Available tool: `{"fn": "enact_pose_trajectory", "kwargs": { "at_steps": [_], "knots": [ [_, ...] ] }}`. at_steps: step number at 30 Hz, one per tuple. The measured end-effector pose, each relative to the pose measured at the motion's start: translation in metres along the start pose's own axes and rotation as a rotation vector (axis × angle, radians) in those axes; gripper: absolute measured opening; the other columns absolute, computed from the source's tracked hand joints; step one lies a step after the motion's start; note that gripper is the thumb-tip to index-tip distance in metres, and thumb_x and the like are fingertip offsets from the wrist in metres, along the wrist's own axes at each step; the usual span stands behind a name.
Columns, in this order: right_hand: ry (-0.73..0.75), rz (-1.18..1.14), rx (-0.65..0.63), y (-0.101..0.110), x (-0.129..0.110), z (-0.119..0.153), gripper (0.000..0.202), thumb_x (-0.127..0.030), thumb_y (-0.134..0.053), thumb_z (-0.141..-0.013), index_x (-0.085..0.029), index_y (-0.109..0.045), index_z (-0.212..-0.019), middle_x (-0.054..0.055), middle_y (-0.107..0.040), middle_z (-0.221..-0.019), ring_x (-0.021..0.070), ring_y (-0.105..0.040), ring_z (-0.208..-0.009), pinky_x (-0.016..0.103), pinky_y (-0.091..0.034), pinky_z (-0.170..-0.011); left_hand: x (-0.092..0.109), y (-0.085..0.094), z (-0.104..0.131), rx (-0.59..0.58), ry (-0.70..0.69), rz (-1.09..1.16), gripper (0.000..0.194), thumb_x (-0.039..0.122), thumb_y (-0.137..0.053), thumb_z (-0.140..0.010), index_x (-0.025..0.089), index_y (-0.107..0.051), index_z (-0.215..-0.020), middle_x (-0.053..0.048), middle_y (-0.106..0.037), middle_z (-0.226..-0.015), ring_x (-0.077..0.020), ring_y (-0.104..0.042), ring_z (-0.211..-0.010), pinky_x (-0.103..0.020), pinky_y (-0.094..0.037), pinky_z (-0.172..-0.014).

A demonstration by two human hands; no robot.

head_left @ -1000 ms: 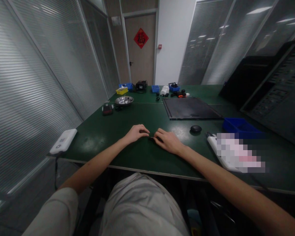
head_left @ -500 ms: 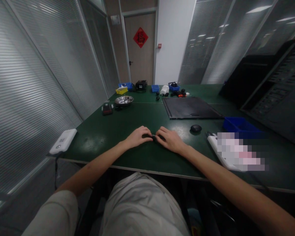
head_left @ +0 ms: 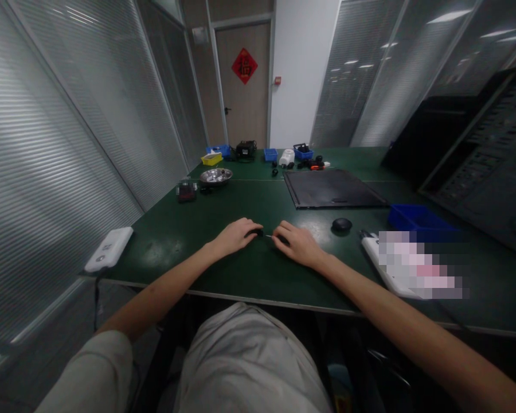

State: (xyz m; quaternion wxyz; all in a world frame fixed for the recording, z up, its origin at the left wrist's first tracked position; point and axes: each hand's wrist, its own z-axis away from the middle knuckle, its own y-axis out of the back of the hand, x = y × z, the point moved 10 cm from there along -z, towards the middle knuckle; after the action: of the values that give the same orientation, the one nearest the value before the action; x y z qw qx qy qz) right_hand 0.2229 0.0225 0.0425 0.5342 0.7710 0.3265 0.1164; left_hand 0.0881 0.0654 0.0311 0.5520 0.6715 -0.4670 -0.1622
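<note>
My left hand [head_left: 237,234] is closed on a small black piece [head_left: 258,232] low over the green table [head_left: 223,275]. Its kind is too small to tell. Opposite it, my right hand [head_left: 298,242] pinches a thin, light-coloured pin-like piece [head_left: 269,236] that points left toward the black piece. A narrow gap separates the two. Right of my right hand lies a round black object [head_left: 341,225], flat on the table.
Ahead is a flat black panel [head_left: 333,189], with a metal dish [head_left: 215,176] at left. A blue bin [head_left: 417,219] and a white device [head_left: 382,267] lie right, near a large black case [head_left: 485,149]. Another white device [head_left: 109,248] sits at the left edge.
My left hand has drawn left with the black piece, away from my right hand. The thin piece now shows in the gap; my right hand has barely moved.
</note>
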Motion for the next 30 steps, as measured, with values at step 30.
{"fn": "enact_pose_trajectory", "kwargs": {
  "at_steps": [30],
  "knots": [
    [-0.008, -0.022, -0.026, -0.003, 0.002, -0.001, 0.023, -0.039, -0.046, -0.105, -0.022, -0.062, -0.105, 0.004, -0.061, -0.103, 0.0139, -0.057, -0.075, 0.027, -0.032, -0.061, -0.259, 0.166, 0.203, 0.363, 0.953, -0.512, 0.033, 0.02, -0.053, -0.087, 0.011, -0.076, -0.109, -0.016, -0.071, -0.109, -0.0299, -0.062, -0.105, -0.039, -0.045, -0.099]
  ]
}}
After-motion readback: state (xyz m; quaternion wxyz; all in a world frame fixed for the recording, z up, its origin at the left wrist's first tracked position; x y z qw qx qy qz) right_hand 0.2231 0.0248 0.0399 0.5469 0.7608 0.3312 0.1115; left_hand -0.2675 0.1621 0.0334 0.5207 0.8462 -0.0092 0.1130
